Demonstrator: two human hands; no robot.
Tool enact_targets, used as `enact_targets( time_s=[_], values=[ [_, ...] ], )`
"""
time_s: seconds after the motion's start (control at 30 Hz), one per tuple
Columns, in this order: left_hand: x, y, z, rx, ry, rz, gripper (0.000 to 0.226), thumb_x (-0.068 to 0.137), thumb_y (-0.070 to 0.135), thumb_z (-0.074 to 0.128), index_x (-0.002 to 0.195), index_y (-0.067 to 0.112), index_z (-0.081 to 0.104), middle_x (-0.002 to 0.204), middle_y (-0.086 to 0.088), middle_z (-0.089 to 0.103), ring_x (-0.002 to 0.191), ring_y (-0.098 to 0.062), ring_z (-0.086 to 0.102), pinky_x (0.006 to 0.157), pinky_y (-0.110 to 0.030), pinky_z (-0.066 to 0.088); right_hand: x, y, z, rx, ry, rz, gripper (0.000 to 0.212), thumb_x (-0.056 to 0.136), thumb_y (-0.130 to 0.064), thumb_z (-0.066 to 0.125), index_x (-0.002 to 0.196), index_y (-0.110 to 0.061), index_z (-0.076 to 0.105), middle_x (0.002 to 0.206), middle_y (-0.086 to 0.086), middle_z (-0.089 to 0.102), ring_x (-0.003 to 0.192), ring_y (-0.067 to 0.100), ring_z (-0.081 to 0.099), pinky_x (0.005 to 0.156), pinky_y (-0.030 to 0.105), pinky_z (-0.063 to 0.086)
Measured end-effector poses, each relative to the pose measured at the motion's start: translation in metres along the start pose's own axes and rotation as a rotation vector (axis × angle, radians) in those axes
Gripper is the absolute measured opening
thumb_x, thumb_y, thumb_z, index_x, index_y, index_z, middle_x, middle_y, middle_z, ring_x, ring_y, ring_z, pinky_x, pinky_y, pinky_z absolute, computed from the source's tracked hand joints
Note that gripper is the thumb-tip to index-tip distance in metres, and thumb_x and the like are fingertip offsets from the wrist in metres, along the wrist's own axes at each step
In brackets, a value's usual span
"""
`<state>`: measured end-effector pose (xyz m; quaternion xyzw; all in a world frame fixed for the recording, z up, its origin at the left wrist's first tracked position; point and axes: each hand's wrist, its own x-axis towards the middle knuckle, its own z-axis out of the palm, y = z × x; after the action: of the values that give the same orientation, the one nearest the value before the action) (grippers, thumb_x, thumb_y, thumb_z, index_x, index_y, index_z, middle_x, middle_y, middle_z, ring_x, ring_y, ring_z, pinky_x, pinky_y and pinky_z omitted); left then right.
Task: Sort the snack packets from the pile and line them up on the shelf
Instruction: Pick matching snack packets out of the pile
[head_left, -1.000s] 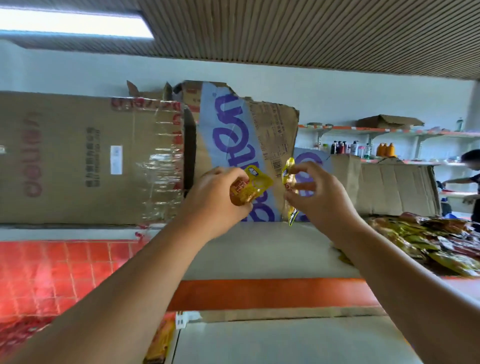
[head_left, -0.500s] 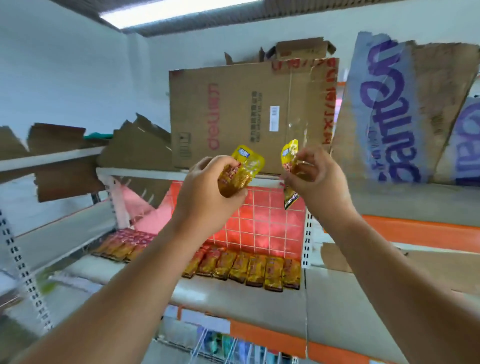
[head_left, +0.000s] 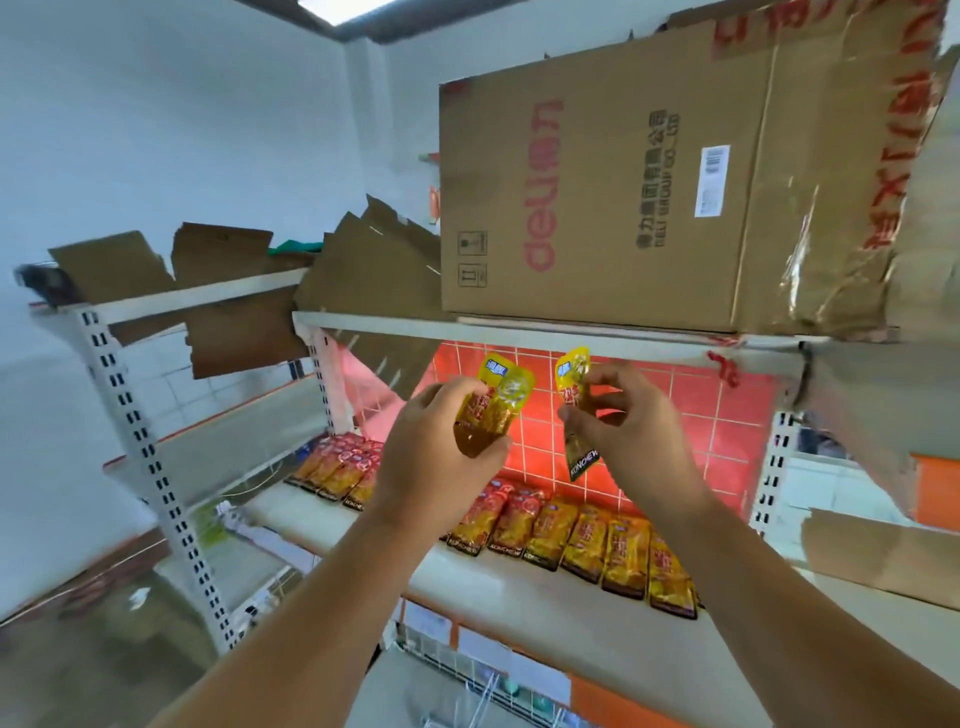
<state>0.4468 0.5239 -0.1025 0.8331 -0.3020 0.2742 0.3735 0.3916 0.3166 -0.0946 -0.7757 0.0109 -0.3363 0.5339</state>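
Each snack packet looks light, thin and floppy. It is a slick foil sachet that would likely bend or slip if nipped at a corner, so the flat middle or a sealed edge seems the safest hold. The left grip (head_left: 436, 447) is curled round the lower half of one yellow packet (head_left: 500, 410), whose top stands clear above the fingers. The right grip (head_left: 639, 436) pinches a second packet (head_left: 573, 389) along its side, the tail dangling below. Both packets are held in the air, near each other but apart, above the shelf (head_left: 545, 618), where a row of packets (head_left: 597, 545) lies flat, side by side.
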Motion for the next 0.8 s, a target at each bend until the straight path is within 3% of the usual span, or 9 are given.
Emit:
enact_targets(
  time_s=[0.13, 0.23, 0.37, 0.43, 0.5, 0.6, 0.73, 0.8],
  values=[
    [0.021, -0.016, 0.030, -0.028, -0.019, -0.015, 0.052, 0.082, 0.036, 0.084, 0.128, 0.030, 0.062, 0.114, 0.013, 0.060, 0.098, -0.001, 0.051, 0.074, 0.003, 0.035, 0.017, 0.023, 0.001, 0.008, 0.005, 0.030, 0.029, 0.082, -0.018, 0.083, 0.101, -0.028, 0.063, 0.091, -0.001, 0.069, 0.070, -0.001, 0.064, 0.052, 0.014, 0.048],
    [0.034, -0.022, 0.057, -0.056, -0.042, -0.026, 0.057, 0.083, 0.039, 0.082, 0.133, 0.032, 0.057, 0.117, 0.014, 0.059, 0.101, -0.003, 0.053, 0.074, -0.001, 0.037, 0.029, 0.043, -0.006, -0.036, 0.021, 0.033, 0.029, 0.081, -0.020, 0.085, 0.098, -0.031, 0.064, 0.087, -0.008, 0.067, 0.077, 0.005, 0.062, 0.056, 0.015, 0.047],
    [0.034, -0.030, 0.103, -0.084, -0.103, -0.010, 0.058, 0.082, 0.043, 0.080, 0.134, 0.031, 0.057, 0.118, 0.011, 0.059, 0.101, -0.005, 0.054, 0.076, 0.000, 0.038, 0.038, 0.075, -0.020, -0.112, 0.039, 0.068, 0.029, 0.081, -0.025, 0.084, 0.099, -0.035, 0.064, 0.095, -0.013, 0.065, 0.081, 0.001, 0.062, 0.059, 0.011, 0.046],
    [0.027, -0.037, 0.127, -0.087, -0.146, 0.028, 0.056, 0.082, 0.044, 0.079, 0.132, 0.028, 0.058, 0.116, 0.008, 0.062, 0.099, -0.009, 0.057, 0.081, -0.007, 0.040, 0.037, 0.093, -0.026, -0.191, 0.047, 0.095, 0.030, 0.081, -0.030, 0.083, 0.101, -0.038, 0.063, 0.099, -0.017, 0.064, 0.086, 0.003, 0.063, 0.066, 0.019, 0.051],
    [0.018, -0.045, 0.148, -0.097, -0.203, 0.039, 0.055, 0.081, 0.044, 0.078, 0.130, 0.028, 0.059, 0.114, 0.008, 0.062, 0.100, -0.013, 0.058, 0.084, -0.023, 0.048, 0.033, 0.110, -0.033, -0.256, 0.050, 0.132, 0.030, 0.080, -0.031, 0.083, 0.099, -0.042, 0.062, 0.098, -0.018, 0.063, 0.087, 0.005, 0.063, 0.071, 0.028, 0.053],
    [0.001, -0.060, 0.183, -0.117, -0.294, 0.050, 0.054, 0.081, 0.047, 0.074, 0.130, 0.030, 0.060, 0.113, 0.009, 0.061, 0.100, -0.013, 0.056, 0.084, -0.031, 0.049, 0.025, 0.141, -0.043, -0.370, 0.072, 0.195, 0.032, 0.078, -0.033, 0.084, 0.095, -0.047, 0.060, 0.102, -0.017, 0.065, 0.087, -0.002, 0.062, 0.071, 0.028, 0.055],
    [-0.020, -0.082, 0.226, -0.128, -0.431, 0.079, 0.051, 0.079, 0.049, 0.070, 0.125, 0.031, 0.061, 0.113, 0.010, 0.060, 0.102, -0.012, 0.055, 0.085, -0.025, 0.043, 0.007, 0.184, -0.054, -0.504, 0.156, 0.315, 0.033, 0.077, -0.034, 0.083, 0.105, -0.035, 0.065, 0.103, -0.011, 0.065, 0.090, 0.008, 0.064, 0.075, 0.029, 0.053],
    [-0.029, -0.092, 0.247, -0.136, -0.510, 0.097, 0.050, 0.077, 0.050, 0.068, 0.123, 0.032, 0.061, 0.114, 0.011, 0.060, 0.102, -0.015, 0.057, 0.086, -0.031, 0.049, -0.007, 0.204, -0.058, -0.588, 0.215, 0.396, 0.032, 0.076, -0.036, 0.083, 0.104, -0.029, 0.067, 0.098, -0.008, 0.065, 0.086, 0.013, 0.063, 0.069, 0.027, 0.047]
  ],
)
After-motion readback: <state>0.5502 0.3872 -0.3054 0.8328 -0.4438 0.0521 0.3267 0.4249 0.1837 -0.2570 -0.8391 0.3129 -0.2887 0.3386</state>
